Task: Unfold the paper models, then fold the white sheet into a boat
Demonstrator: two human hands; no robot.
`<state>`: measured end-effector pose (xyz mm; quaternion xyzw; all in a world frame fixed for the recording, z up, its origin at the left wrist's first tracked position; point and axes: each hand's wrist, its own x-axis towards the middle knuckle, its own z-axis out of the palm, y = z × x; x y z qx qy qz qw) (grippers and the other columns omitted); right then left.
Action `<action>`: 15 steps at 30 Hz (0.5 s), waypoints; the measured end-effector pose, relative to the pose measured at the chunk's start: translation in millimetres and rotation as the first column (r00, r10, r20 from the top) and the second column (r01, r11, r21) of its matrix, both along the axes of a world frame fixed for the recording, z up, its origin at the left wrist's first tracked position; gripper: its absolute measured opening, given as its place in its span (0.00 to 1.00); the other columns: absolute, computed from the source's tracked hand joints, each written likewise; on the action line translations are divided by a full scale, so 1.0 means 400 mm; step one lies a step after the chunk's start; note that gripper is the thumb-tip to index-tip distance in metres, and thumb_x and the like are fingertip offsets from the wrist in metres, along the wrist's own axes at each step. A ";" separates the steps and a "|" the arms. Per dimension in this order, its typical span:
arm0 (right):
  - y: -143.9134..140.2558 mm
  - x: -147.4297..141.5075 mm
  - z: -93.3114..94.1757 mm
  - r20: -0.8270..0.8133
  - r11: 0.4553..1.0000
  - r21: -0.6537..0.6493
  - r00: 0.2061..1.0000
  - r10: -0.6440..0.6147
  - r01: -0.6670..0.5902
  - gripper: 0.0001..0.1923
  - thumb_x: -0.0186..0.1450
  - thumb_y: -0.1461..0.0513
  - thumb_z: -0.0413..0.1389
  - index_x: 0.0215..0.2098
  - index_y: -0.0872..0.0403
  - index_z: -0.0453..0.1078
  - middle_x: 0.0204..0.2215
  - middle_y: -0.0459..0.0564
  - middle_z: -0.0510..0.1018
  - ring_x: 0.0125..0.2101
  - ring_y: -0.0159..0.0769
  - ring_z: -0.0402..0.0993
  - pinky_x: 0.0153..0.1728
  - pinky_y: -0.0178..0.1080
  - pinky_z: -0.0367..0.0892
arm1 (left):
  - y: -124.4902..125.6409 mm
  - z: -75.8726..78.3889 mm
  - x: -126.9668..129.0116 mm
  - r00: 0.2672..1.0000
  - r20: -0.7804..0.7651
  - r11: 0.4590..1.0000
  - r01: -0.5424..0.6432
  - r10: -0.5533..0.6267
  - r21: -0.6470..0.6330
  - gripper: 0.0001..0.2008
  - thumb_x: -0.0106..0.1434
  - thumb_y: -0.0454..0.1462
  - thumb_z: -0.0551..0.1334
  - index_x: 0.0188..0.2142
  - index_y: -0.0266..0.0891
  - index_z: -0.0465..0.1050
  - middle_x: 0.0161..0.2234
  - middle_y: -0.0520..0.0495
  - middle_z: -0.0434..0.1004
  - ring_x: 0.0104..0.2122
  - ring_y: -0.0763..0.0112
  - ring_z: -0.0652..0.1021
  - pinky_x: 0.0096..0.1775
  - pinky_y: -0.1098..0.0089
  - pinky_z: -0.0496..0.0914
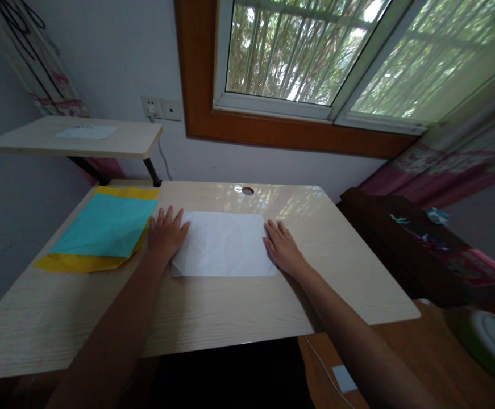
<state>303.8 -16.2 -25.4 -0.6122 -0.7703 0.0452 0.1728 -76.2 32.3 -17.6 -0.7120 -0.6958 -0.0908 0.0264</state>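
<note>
**While both palms press flat, a white sheet lies squared on the desk**

With fingers spread and laid flat, the person's left hand (165, 234) rests on the left edge of a white sheet of paper (224, 244), and the right hand (282, 245) rests on its right edge. Neither hand pinches or lifts anything; both simply press the paper down on the pale wooden desk (213, 309). The sheet lies near the middle of the desk, long side toward the person, faintly creased, with its near left corner slightly raised off the wood.

Just to the left, touching or almost touching the left hand, lies a turquoise sheet (106, 226) on top of a yellow sheet (77, 262), the yellow showing along the near and far edges. A small side shelf (115, 142) with a pale paper on it stands above the desk's far left corner, and a round cable hole (248, 191) sits at the desk's far edge below the window (307, 57).

By the look of it, the work stands at smoothing and steadying the paper. Any next move would call for one hand holding the sheet still while fingertips get under an edge or corner, the raised near left corner being the easiest purchase.
</note>
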 end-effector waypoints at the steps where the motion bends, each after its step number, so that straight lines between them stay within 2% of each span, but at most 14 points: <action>1: 0.000 0.014 -0.002 -0.066 1.000 0.012 0.998 -0.008 0.008 0.30 0.75 0.52 0.42 0.68 0.57 0.62 0.68 0.59 0.62 0.71 0.54 0.51 0.68 0.60 0.51 | -0.001 0.002 0.001 1.000 0.005 1.000 0.001 -0.001 0.001 0.31 0.73 0.51 0.46 0.70 0.43 0.58 0.72 0.39 0.52 0.71 0.42 0.54 0.66 0.40 0.50; 4: -0.001 0.038 0.003 -0.285 0.997 0.012 0.956 -0.070 0.076 0.28 0.73 0.49 0.46 0.64 0.54 0.67 0.62 0.59 0.72 0.64 0.53 0.64 0.65 0.59 0.57 | -0.005 0.005 0.004 1.000 0.016 1.000 -0.002 0.002 0.008 0.31 0.73 0.51 0.45 0.70 0.41 0.58 0.72 0.39 0.52 0.71 0.42 0.54 0.66 0.41 0.50; 7: -0.004 0.032 0.020 -0.482 0.992 -0.101 0.868 -0.117 0.077 0.29 0.68 0.49 0.54 0.63 0.51 0.67 0.58 0.58 0.76 0.57 0.50 0.72 0.60 0.55 0.65 | -0.005 0.004 0.005 1.000 0.016 1.000 -0.012 0.012 0.024 0.32 0.73 0.50 0.44 0.71 0.40 0.57 0.72 0.39 0.53 0.71 0.44 0.54 0.67 0.42 0.49; 11: -0.013 -0.007 0.055 -0.671 0.956 -0.285 0.697 -0.253 0.072 0.33 0.63 0.51 0.61 0.65 0.49 0.64 0.59 0.57 0.73 0.54 0.47 0.75 0.54 0.52 0.72 | -0.004 0.003 0.005 1.000 0.015 0.999 -0.014 0.013 0.030 0.32 0.73 0.49 0.44 0.71 0.39 0.55 0.72 0.39 0.54 0.71 0.45 0.54 0.67 0.43 0.49; 13: -0.019 -0.027 0.075 -0.726 0.919 -0.392 0.600 -0.335 0.039 0.35 0.62 0.51 0.62 0.65 0.48 0.62 0.62 0.58 0.70 0.54 0.47 0.75 0.50 0.49 0.75 | -0.004 0.003 0.006 1.000 0.013 0.999 -0.018 0.018 0.028 0.32 0.73 0.49 0.44 0.71 0.39 0.56 0.72 0.39 0.54 0.71 0.45 0.54 0.67 0.43 0.49; 15: -0.023 -0.040 0.090 -0.758 0.898 -0.441 0.532 -0.378 0.010 0.34 0.62 0.52 0.62 0.65 0.46 0.62 0.64 0.58 0.68 0.53 0.47 0.76 0.47 0.47 0.76 | -0.005 0.002 0.005 1.000 0.015 0.999 -0.019 0.019 0.032 0.32 0.73 0.49 0.44 0.71 0.39 0.56 0.72 0.39 0.54 0.71 0.45 0.54 0.67 0.43 0.49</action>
